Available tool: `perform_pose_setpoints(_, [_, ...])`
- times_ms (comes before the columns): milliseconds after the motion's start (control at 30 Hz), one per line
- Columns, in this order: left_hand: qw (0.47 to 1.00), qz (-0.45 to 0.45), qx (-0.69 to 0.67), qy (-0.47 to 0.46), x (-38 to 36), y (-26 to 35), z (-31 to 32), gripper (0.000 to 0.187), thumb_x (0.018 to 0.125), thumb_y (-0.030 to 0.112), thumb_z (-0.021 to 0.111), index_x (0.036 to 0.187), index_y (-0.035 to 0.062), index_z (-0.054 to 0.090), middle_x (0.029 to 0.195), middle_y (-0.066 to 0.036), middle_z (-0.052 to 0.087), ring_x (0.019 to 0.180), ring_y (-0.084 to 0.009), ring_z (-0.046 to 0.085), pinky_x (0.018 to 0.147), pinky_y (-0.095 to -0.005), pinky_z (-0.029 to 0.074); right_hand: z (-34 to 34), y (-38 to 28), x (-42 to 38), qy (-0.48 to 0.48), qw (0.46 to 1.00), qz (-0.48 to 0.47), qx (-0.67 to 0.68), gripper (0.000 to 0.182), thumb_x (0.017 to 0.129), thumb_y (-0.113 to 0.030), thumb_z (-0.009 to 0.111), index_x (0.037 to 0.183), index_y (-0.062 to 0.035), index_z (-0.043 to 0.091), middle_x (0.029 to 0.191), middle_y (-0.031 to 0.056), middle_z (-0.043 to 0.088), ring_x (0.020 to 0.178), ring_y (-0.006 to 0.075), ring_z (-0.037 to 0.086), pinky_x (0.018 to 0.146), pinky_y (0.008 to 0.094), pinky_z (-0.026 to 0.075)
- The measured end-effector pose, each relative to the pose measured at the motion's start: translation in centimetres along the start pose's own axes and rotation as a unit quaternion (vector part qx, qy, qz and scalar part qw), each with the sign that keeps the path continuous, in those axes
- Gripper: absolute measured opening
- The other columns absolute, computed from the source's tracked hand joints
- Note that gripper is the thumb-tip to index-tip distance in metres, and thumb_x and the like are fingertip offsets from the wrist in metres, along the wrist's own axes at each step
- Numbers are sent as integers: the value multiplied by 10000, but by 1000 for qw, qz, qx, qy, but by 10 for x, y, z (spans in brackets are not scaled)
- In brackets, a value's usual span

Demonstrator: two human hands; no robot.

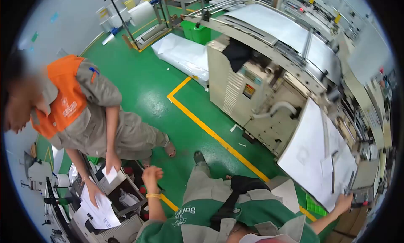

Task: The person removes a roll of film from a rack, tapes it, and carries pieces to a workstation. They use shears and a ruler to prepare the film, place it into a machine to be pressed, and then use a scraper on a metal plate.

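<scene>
My left hand point(152, 178), with a yellow band at the wrist, is raised over the floor near an open drawer point(128, 194). Its fingers are loosely bent and nothing shows in them. On the other side, my right hand point(344, 203) reaches to the lower edge of a large white sheet-covered board point(305, 154) on the machine. Its fingers curl beside a dark metal part point(361, 197); what they grip there is too small to make out. A loose paper piece point(327, 166) and a dark thin strip point(333, 172) lie on the board.
A co-worker point(80, 104) stands at left, hands on white papers point(99, 211) and a small white card point(110, 175). The large beige machine point(229, 81) fills the right. Behind are a wrapped white bundle point(181, 55) and a green bin point(196, 32). A yellow line point(219, 138) crosses the floor.
</scene>
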State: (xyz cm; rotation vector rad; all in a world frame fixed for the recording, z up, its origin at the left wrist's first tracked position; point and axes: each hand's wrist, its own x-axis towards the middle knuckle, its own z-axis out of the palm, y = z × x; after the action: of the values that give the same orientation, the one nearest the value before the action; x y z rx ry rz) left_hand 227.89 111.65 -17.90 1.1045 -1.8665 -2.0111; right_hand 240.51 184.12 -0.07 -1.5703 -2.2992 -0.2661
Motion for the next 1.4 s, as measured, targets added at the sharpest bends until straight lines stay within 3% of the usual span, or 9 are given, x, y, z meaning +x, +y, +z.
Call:
perform_pose_setpoints(200, [983,-50,68,-165,182,-70,69,129,806,131,584,826,4,582,673,-43,583,544,-100,530,461,-219,407,-89,-161,-85,361,899,-36,245,382,830,-96,546,1187,24,485,1112,153,575,908,230,582,768,309,458])
perform_pose_setpoints(367, [970,-22,100,-222,320,0,189,190,809,167,580,907,4,580,774,-43,605,660,-111,574,552,-221,449,-105,-399,-147,104,795,-205,562,395,842,-123,567,1206,0,477,924,70,549,836,143,494,691,225,401])
perform_pose_setpoints(600, [974,64,99,-196,421,25,221,219,823,182,567,936,-6,569,767,-58,609,696,-118,577,604,-237,458,-80,-657,-204,-384,742,-466,292,376,579,-14,709,938,-3,597,714,94,552,596,148,483,567,253,399])
perform_pose_setpoints(700, [972,-105,183,-105,431,-31,170,238,788,161,543,925,-29,585,824,-140,640,734,-208,634,657,-290,481,-46,-707,-213,-327,681,-568,327,402,558,-81,742,918,10,589,668,95,535,558,172,467,554,285,409])
perform_pose_setpoints(733, [807,139,530,-220,468,-135,118,219,778,121,513,899,-50,578,802,-146,634,648,-239,633,568,-325,483,-52,-707,-209,-363,682,-556,308,406,554,-80,743,919,11,589,672,91,540,565,165,471,558,282,412])
perform_pose_setpoints(833, [924,-328,190,-53,419,-86,101,200,764,108,496,844,-53,583,657,-144,582,449,-255,550,367,-376,418,-78,-697,-184,-426,694,-499,295,398,565,-32,689,951,-4,597,751,103,585,639,176,543,608,281,440])
perform_pose_setpoints(1067, [951,-126,225,-169,426,-139,102,151,707,131,499,685,34,613,582,-117,567,514,-245,565,470,-360,462,-111,-509,-144,-294,864,-227,340,424,637,-22,690,1035,26,553,779,27,536,686,99,466,649,233,394])
perform_pose_setpoints(1300, [956,-117,158,-216,313,-120,175,153,788,129,549,893,17,549,718,-61,591,596,-132,564,470,-244,434,-109,-301,-123,-221,950,-104,192,464,641,-90,702,1048,70,547,747,88,585,656,127,503,608,267,417])
perform_pose_setpoints(1400, [883,-285,155,-339,274,-144,172,202,803,147,558,965,34,519,732,-78,594,608,-189,586,492,-294,474,-78,-259,-113,-154,956,-88,235,457,655,-93,694,1055,68,545,821,134,615,718,159,544,678,285,442])
